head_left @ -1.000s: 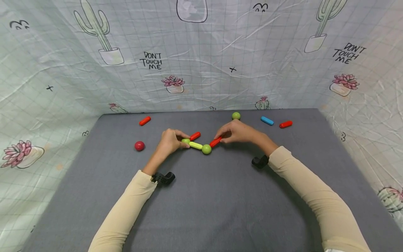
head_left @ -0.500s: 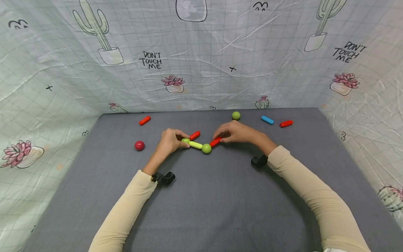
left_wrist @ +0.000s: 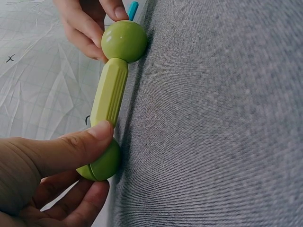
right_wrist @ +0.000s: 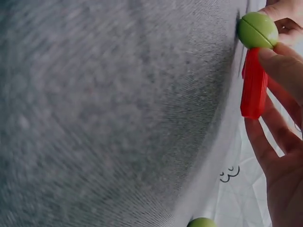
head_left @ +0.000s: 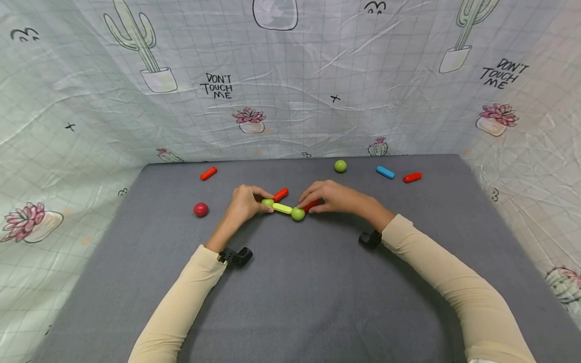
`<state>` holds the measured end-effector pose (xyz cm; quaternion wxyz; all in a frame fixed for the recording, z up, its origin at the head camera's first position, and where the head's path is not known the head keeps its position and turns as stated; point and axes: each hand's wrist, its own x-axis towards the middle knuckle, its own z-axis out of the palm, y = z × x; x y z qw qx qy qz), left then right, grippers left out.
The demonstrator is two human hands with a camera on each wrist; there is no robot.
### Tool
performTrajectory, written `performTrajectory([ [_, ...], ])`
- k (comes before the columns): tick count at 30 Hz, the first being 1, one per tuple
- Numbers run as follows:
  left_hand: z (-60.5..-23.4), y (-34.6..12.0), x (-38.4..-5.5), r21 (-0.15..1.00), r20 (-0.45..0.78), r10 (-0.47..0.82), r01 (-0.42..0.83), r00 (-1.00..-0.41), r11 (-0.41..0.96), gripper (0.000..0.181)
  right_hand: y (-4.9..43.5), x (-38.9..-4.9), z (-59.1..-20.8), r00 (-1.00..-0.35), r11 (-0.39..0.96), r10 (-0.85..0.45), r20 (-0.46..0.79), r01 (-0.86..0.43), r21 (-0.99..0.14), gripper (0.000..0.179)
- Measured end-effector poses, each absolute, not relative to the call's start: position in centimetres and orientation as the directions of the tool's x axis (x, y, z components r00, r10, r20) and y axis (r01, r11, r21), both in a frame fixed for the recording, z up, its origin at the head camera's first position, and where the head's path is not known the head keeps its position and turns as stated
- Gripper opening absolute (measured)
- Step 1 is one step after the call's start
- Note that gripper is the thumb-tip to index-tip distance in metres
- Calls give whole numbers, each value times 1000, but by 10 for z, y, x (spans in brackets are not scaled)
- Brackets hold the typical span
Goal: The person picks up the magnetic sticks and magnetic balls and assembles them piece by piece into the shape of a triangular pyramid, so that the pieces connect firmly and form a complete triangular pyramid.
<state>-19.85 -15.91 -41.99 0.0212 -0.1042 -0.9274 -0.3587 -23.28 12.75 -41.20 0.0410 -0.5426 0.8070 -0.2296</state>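
Note:
My left hand (head_left: 245, 205) pinches a green ball (left_wrist: 108, 161) between thumb and fingers. A yellow-green ridged stick (left_wrist: 109, 92) runs from that ball to a second green ball (left_wrist: 124, 41). On the second ball's far side, a red stick (right_wrist: 254, 85) meets it end-on. My right hand (head_left: 333, 196) grips this red stick, its thumb near the ball end and fingertips reaching to the ball in the head view; a lower finger touches the stick's free end in the right wrist view. Another red stick (head_left: 281, 194) extends up and right from beside the left-hand ball.
Toward the back of the grey table (head_left: 290, 302) lie a loose red stick (head_left: 209, 173), a green ball (head_left: 340, 166), a blue stick (head_left: 385, 172) and a red stick (head_left: 412, 177). A red ball (head_left: 201, 209) sits left of my left hand. A printed cloth (head_left: 290, 75) hangs behind.
My right hand has slid left along the red stick, bringing its fingertips to the second green ball. My left hand keeps its pinch in the same place.

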Motion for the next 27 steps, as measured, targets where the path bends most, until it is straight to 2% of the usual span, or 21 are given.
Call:
performTrajectory([
  [7, -419, -156, -198, 664, 125, 177, 215, -976, 716, 32, 127, -232, -412, -435, 346, -870, 231, -873, -343, 23],
  [11, -419, -150, -193, 650, 130, 177, 218, -976, 728, 32, 123, -222, -409, -554, 464, -810, 193, -806, -367, 21],
  [15, -421, -144, -188, 641, 131, 176, 218, -976, 736, 30, 115, -210, -408, -697, 593, -708, 114, -674, -439, 30],
  [19, -422, -137, -183, 660, 140, 201, 243, -970, 711, 30, 109, -203, -414, -783, 674, -603, 153, -602, -429, 34],
  [23, -424, -133, -180, 697, 122, 216, 239, -969, 676, 30, 109, -201, -419, -817, 696, -530, 225, -571, -435, 27],
  [27, -424, -133, -180, 712, 122, 213, 235, -969, 661, 30, 112, -201, -421, -803, 664, -530, 273, -593, -456, 24],
])
